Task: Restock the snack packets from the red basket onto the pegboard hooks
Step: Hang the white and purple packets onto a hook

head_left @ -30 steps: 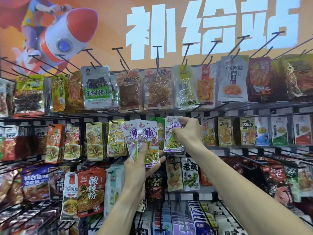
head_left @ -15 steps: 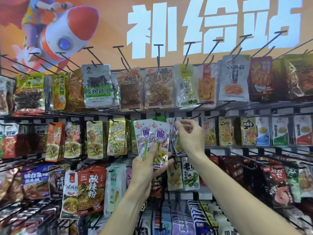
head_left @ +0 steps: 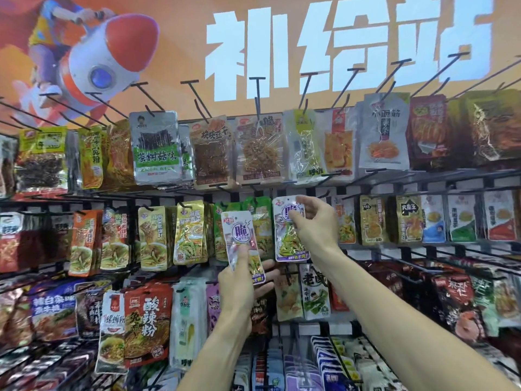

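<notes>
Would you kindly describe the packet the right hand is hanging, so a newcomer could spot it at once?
Below the big white characters on the orange banner, find the middle row of hooks. The right hand pinches the top of a white-and-purple packet there. It hangs right of the green packets, and unlike its twin in the left hand, it sits against the rack.

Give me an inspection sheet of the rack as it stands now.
Surface: black pegboard rack, rows of hooks, mostly stocked.
Job's things: one purple-white packet in the left hand; a matching packet held up at the middle row by the right hand. Red basket not in view.
Clutter: nothing seen.
Grippers: left hand grips its packet low; right hand pinches the other near its top.
Cables: nothing seen.
Surroundings: orange rocket banner above; bare hooks on the top row.
</notes>
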A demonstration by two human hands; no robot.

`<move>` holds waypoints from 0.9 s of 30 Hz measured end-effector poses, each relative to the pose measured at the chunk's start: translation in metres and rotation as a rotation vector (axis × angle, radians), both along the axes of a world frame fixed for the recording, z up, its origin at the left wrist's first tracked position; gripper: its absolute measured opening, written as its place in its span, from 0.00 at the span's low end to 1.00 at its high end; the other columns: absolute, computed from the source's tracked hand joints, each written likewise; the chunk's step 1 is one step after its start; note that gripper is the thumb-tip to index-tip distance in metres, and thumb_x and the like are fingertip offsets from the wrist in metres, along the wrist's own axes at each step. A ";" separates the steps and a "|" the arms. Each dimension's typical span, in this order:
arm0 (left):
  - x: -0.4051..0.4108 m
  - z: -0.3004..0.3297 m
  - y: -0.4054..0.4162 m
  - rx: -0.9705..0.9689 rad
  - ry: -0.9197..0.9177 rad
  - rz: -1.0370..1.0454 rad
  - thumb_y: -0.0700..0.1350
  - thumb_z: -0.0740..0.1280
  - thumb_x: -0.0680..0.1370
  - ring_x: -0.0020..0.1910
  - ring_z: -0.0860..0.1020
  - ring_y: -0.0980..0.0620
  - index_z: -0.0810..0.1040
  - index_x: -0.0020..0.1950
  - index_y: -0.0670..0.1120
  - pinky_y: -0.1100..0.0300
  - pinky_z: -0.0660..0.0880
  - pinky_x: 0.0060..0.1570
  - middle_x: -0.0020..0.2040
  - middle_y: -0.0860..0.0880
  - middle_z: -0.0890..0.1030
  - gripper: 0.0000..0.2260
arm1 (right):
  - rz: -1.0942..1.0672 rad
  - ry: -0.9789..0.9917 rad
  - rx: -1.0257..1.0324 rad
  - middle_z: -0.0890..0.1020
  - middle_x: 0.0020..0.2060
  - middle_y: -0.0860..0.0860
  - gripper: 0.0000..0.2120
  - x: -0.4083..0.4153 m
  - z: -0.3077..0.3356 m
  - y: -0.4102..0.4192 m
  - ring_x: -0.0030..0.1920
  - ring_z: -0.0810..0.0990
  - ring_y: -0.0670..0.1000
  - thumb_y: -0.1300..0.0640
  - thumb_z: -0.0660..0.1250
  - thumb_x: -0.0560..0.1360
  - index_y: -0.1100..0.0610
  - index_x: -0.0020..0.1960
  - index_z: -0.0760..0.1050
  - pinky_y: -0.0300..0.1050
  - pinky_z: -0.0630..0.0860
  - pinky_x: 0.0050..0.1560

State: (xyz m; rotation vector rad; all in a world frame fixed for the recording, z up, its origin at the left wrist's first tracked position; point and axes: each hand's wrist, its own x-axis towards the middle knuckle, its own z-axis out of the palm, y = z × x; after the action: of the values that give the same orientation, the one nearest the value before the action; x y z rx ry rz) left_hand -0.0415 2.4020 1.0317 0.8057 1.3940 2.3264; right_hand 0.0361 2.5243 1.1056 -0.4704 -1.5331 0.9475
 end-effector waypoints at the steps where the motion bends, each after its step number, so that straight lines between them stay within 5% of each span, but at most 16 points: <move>1: -0.001 0.000 -0.001 -0.003 0.015 0.010 0.57 0.60 0.86 0.43 0.89 0.43 0.83 0.59 0.43 0.58 0.84 0.34 0.45 0.43 0.89 0.20 | -0.004 -0.009 0.000 0.82 0.53 0.44 0.17 -0.001 0.002 0.000 0.55 0.83 0.49 0.58 0.75 0.77 0.50 0.65 0.80 0.55 0.83 0.57; 8: -0.003 0.003 -0.006 -0.015 0.090 0.060 0.59 0.63 0.84 0.38 0.87 0.47 0.86 0.55 0.42 0.59 0.81 0.30 0.39 0.47 0.88 0.22 | -0.085 -0.053 0.016 0.83 0.63 0.51 0.21 -0.007 0.012 0.003 0.59 0.83 0.56 0.60 0.75 0.77 0.55 0.69 0.79 0.57 0.79 0.65; 13: 0.002 0.005 -0.009 -0.028 0.137 0.055 0.56 0.65 0.85 0.21 0.71 0.60 0.83 0.45 0.45 0.46 0.81 0.46 0.21 0.59 0.69 0.18 | -0.115 -0.091 0.051 0.82 0.65 0.53 0.22 -0.012 0.010 0.006 0.58 0.84 0.59 0.60 0.75 0.76 0.56 0.69 0.79 0.60 0.79 0.65; 16: -0.008 0.001 -0.004 0.002 0.165 0.032 0.60 0.68 0.82 0.32 0.77 0.57 0.81 0.45 0.45 0.47 0.82 0.49 0.29 0.54 0.73 0.18 | -0.140 -0.118 0.048 0.82 0.65 0.53 0.21 -0.016 0.007 0.012 0.59 0.83 0.58 0.61 0.74 0.76 0.56 0.69 0.80 0.60 0.78 0.65; 19: -0.010 0.000 -0.001 0.053 0.207 0.024 0.62 0.71 0.78 0.64 0.78 0.56 0.80 0.70 0.47 0.55 0.71 0.67 0.62 0.56 0.82 0.26 | -0.173 -0.164 0.033 0.83 0.64 0.53 0.20 -0.022 0.009 0.017 0.66 0.79 0.58 0.63 0.75 0.76 0.55 0.67 0.81 0.59 0.74 0.71; 20: -0.006 0.002 -0.001 0.032 0.234 0.024 0.61 0.72 0.78 0.67 0.77 0.59 0.79 0.72 0.48 0.58 0.69 0.68 0.66 0.57 0.81 0.26 | -0.185 -0.192 0.041 0.83 0.64 0.53 0.20 -0.025 0.009 0.018 0.66 0.80 0.56 0.64 0.74 0.76 0.56 0.67 0.81 0.55 0.74 0.72; 23: -0.001 0.007 0.001 0.006 0.293 -0.004 0.53 0.73 0.80 0.49 0.77 0.75 0.78 0.59 0.55 0.72 0.70 0.57 0.49 0.67 0.79 0.09 | -0.215 -0.222 0.083 0.84 0.64 0.52 0.17 -0.025 0.005 0.017 0.66 0.80 0.55 0.60 0.75 0.77 0.55 0.66 0.82 0.52 0.74 0.71; 27: -0.002 0.005 0.015 0.000 0.315 0.000 0.55 0.74 0.78 0.57 0.83 0.62 0.85 0.58 0.54 0.71 0.75 0.53 0.52 0.61 0.87 0.11 | -0.101 -0.004 0.050 0.84 0.54 0.48 0.11 -0.004 -0.015 0.003 0.56 0.82 0.49 0.48 0.71 0.80 0.51 0.59 0.82 0.55 0.80 0.61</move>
State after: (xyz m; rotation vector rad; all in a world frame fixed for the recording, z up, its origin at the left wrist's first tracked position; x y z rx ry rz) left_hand -0.0435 2.4170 1.0363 1.2134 1.5138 2.2711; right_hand 0.0321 2.5276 1.0908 -0.5096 -1.5189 0.8292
